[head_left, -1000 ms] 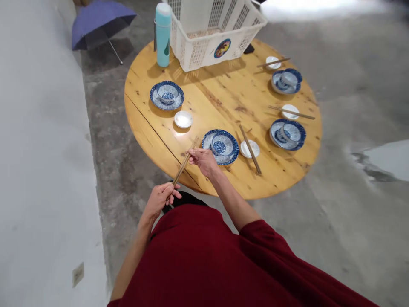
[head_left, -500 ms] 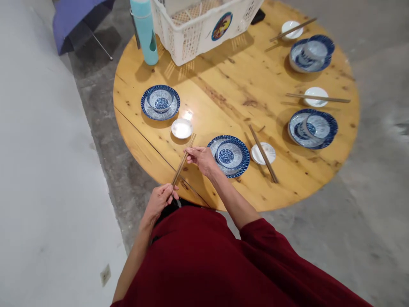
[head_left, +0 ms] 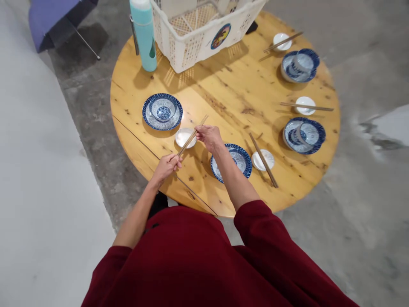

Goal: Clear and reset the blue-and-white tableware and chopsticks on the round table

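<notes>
A pair of wooden chopsticks [head_left: 188, 143] slants between my hands over a small white dish [head_left: 182, 137]. My left hand [head_left: 166, 167] grips their near end, fingers closed. Toward the far end, my right hand [head_left: 209, 136] pinches them. Just beyond the dish sits a blue-and-white plate [head_left: 147, 116] with a glass-like patterned bowl [head_left: 162, 108] on it. Under my right forearm, another blue-rimmed plate [head_left: 246, 164] is partly hidden. Whether the chopsticks touch the dish I cannot tell.
On the round wooden table [head_left: 220, 98] stand a white plastic basket [head_left: 198, 51] and a turquoise bottle [head_left: 145, 42]. Chopsticks [head_left: 263, 160] lie across another white dish [head_left: 268, 157]. More bowls [head_left: 300, 66] stand at the right. An open umbrella [head_left: 57, 21] lies on the floor.
Both hands have moved forward, away from my body, carrying the chopsticks from beside the white dish to over it. The view has shifted slightly.
</notes>
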`<state>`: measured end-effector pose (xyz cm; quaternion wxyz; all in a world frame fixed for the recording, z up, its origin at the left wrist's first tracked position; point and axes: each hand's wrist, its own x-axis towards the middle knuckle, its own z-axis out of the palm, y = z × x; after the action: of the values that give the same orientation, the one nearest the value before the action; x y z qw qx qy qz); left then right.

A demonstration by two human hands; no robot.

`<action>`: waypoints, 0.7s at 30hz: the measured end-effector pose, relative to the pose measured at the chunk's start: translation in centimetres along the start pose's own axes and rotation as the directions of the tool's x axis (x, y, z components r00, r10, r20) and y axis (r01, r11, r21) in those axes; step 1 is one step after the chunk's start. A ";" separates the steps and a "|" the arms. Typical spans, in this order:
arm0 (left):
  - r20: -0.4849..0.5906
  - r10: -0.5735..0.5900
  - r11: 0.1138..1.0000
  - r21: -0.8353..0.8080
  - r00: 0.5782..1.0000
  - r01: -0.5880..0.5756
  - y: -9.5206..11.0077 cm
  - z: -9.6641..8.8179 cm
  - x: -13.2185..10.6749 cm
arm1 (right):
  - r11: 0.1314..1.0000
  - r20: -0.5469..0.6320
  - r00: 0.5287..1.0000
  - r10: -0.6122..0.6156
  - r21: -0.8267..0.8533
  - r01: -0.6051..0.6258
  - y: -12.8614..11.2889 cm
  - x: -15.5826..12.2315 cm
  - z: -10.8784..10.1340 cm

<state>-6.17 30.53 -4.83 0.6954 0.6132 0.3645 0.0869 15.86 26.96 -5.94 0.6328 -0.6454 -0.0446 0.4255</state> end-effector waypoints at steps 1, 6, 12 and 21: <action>-0.004 0.006 1.000 0.017 1.000 -0.006 0.0 -0.5 0.8 | 1.000 -0.023 1.000 0.005 -0.004 -0.005 0.0 0.7 0.2; 0.011 -0.005 0.995 0.105 1.000 0.004 -0.7 -2.5 3.2 | 1.000 -0.092 0.996 0.004 -0.015 -0.006 0.6 3.0 0.8; 0.067 -0.056 0.993 0.112 0.996 0.048 -2.1 -3.0 3.9 | 0.991 -0.098 0.995 0.003 -0.134 -0.016 1.4 4.3 0.7; 0.071 -0.106 0.993 0.066 0.992 0.102 -2.6 -2.4 3.6 | 0.964 -0.057 0.998 -0.036 -0.265 0.020 1.6 4.8 1.4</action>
<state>-5.93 33.88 -8.66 0.6928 0.6174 0.3724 0.0163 17.29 30.55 -9.44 0.5481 -0.7360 -0.0906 0.3870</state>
